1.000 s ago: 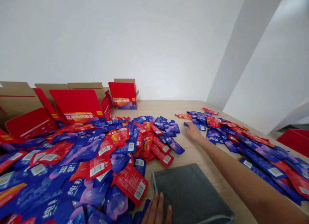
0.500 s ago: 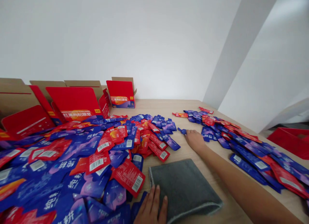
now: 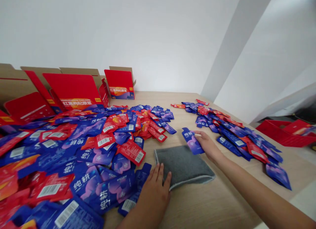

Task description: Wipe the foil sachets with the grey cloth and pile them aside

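Observation:
Between the fingers of my right hand (image 3: 206, 142) is a blue spouted pouch (image 3: 191, 141), raised over the far right corner of a folded grey cloth (image 3: 184, 168). My left hand (image 3: 158, 181) lies with fingers apart on the cloth's left edge, holding nothing. Beside it, to the left, spreads a big heap of blue pouches (image 3: 118, 188) and red pouches (image 3: 132, 151), overlapping at all angles. Right of the cloth, a long row of blue and red pouches (image 3: 229, 141) runs along the table's right side.
Open red cartons (image 3: 74, 90) stand behind the heap at the back left, and a smaller red carton (image 3: 120, 86) is beside them. Beyond the table's right edge sits a red open box (image 3: 278, 133) with items inside. Bare wood table (image 3: 158, 100) shows at the back.
My right hand has lifted the blue pouch from the table and brought it nearer, above the cloth. My left hand stays at the cloth's left edge. The view has tilted down and turned right.

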`<state>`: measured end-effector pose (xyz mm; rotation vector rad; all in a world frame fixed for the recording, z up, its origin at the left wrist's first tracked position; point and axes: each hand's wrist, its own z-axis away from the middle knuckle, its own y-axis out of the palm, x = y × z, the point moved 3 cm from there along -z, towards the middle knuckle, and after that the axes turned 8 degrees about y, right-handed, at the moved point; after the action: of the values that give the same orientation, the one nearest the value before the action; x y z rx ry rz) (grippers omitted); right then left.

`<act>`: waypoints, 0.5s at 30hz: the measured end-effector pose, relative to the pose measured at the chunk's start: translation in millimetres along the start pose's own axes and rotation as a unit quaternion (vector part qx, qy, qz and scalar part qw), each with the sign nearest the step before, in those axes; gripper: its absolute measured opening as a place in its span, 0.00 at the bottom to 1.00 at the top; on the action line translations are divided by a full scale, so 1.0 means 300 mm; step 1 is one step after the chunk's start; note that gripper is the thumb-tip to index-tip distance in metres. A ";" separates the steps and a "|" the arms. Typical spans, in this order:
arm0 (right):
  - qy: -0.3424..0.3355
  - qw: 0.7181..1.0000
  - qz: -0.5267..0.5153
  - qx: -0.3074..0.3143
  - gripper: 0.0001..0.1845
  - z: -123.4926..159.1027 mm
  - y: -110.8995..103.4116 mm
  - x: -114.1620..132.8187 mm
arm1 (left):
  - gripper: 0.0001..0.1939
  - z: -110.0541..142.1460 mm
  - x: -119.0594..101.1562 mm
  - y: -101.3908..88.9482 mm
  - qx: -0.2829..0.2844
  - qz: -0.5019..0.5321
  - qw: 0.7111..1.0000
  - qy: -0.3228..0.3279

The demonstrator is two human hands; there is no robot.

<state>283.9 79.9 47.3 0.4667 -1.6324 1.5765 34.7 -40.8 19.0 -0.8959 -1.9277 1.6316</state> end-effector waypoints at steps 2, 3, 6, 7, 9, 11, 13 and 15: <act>-0.087 0.995 -0.018 0.045 0.26 0.096 0.071 0.022 | 0.22 0.002 -0.001 -0.006 0.002 0.003 1.000 -0.004; -0.145 0.988 0.014 0.044 0.27 0.148 0.103 0.036 | 0.22 0.003 -0.001 -0.007 0.004 0.003 1.000 -0.004; -0.297 0.940 0.157 0.053 0.26 0.288 0.189 0.068 | 0.23 0.005 0.000 0.000 0.006 0.003 1.000 -0.003; -0.328 0.921 0.200 0.070 0.25 0.322 0.211 0.072 | 0.23 0.006 0.000 0.004 0.003 0.001 1.000 -0.002; -0.359 0.891 0.262 0.098 0.25 0.363 0.239 0.069 | 0.23 0.007 0.002 0.015 -0.003 -0.001 1.000 0.004; -0.366 0.878 0.292 0.094 0.26 0.367 0.244 0.056 | 0.23 0.009 0.003 0.022 -0.008 -0.001 1.000 0.009; -0.366 0.879 0.299 0.071 0.25 0.348 0.232 0.033 | 0.23 0.010 0.004 0.024 -0.009 0.001 1.000 0.007; -0.363 0.884 0.292 0.045 0.25 0.318 0.210 0.000 | 0.23 0.010 0.004 0.021 -0.007 0.003 1.000 0.004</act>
<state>210.0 -1.4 15.3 0.7203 -2.4394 2.0738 33.0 -41.4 12.2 -0.9121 -1.9348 1.6182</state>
